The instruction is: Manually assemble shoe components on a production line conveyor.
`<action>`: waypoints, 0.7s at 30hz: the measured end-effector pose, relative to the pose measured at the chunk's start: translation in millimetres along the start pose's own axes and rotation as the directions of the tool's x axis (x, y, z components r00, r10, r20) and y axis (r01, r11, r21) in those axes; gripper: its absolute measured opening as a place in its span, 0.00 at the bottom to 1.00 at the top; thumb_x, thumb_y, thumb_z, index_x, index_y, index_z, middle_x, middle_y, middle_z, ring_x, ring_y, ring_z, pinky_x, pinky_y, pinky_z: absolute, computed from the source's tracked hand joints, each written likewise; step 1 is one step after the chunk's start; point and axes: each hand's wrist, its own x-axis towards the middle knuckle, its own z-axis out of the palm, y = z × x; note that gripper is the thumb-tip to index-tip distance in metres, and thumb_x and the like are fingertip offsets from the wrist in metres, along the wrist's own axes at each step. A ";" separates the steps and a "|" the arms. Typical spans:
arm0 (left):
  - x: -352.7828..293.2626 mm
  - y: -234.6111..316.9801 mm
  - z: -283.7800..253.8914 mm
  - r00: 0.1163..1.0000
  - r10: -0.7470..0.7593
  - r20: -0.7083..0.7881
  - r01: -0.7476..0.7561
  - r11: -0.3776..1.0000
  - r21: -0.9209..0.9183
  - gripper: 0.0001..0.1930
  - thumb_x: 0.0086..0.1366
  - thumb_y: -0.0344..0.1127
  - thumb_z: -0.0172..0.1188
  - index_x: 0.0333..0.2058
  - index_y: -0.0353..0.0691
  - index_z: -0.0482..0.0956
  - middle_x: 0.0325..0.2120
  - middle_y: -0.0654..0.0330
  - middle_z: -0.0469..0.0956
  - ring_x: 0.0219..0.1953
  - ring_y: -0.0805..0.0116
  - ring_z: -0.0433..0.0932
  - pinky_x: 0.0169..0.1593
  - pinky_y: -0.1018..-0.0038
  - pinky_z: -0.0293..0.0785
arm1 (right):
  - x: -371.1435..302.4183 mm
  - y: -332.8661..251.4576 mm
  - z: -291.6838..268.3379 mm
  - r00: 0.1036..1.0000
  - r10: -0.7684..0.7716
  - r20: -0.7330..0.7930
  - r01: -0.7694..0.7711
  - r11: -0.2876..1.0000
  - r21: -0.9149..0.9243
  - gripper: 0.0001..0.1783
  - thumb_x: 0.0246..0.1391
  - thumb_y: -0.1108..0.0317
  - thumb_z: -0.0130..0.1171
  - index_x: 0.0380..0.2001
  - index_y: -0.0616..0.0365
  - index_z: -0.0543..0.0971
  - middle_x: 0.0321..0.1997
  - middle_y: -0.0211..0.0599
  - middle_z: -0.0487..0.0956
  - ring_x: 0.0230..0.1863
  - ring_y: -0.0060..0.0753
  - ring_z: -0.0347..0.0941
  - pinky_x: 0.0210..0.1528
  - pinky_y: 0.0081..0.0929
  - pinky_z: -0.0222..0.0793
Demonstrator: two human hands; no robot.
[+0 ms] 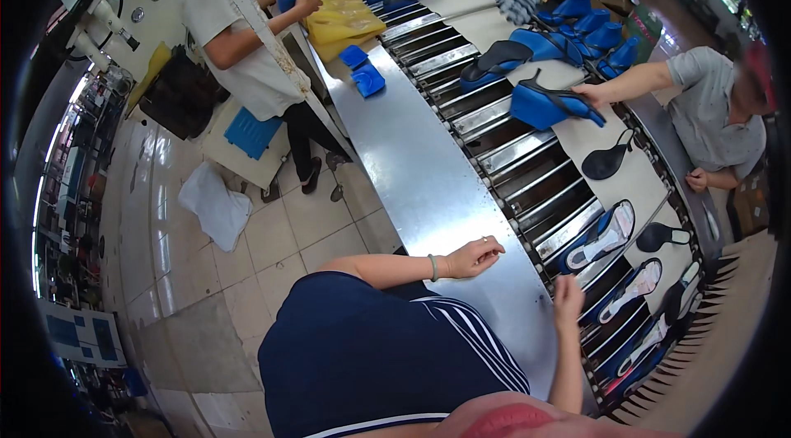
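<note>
My left hand (474, 258), with a ring and a green bracelet, is held over the near part of the steel table (412, 162). Its fingers are loosely curled, with nothing visible in them. By the edge of the roller conveyor (519, 159) is my right hand (568, 299), fingers bent together; whether anything is inside them is hidden. Nearest to it on the conveyor lie an open sandal (608, 238) with a pale insole and another similar sandal (633, 290). Black shoe uppers (608, 161) rest on white sheets beyond them.
Across the conveyor, a co-worker's hand (595, 93) grips a blue shoe last (535, 105) with a black upper. More blue lasts (589, 26) stand behind. On the steel table are blue pieces (365, 74) and a yellow plastic sheet (342, 19), near another worker (239, 42).
</note>
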 end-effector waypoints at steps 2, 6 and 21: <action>-14.9 -5.4 -18.7 0.999 0.047 -0.024 -0.045 0.995 0.088 0.09 0.68 0.25 0.55 0.46 0.34 0.76 0.35 0.54 0.74 0.32 0.63 0.75 0.37 0.71 0.73 | -16.6 -15.2 41.0 0.996 0.087 0.022 -0.088 0.996 0.031 0.21 0.67 0.61 0.56 0.23 0.62 0.69 0.19 0.50 0.68 0.20 0.47 0.64 0.27 0.41 0.59; -41.5 -10.7 -75.7 0.966 0.183 -0.185 -0.103 0.922 0.373 0.11 0.65 0.22 0.55 0.46 0.34 0.76 0.39 0.52 0.76 0.37 0.60 0.77 0.39 0.70 0.75 | -37.4 -36.8 84.2 0.982 -0.051 -0.180 0.026 0.990 -0.137 0.24 0.62 0.58 0.63 0.17 0.58 0.69 0.19 0.45 0.70 0.20 0.49 0.68 0.23 0.43 0.60; 154.3 33.3 -383.5 0.618 -0.338 -0.710 0.105 0.931 -0.351 0.52 0.63 0.24 0.55 0.73 0.39 0.23 0.25 0.52 0.80 0.18 0.65 0.78 0.20 0.68 0.76 | -45.0 -30.9 89.5 0.952 0.038 -0.303 -0.121 0.957 -0.262 0.22 0.61 0.59 0.63 0.16 0.56 0.71 0.19 0.40 0.72 0.18 0.47 0.70 0.22 0.41 0.63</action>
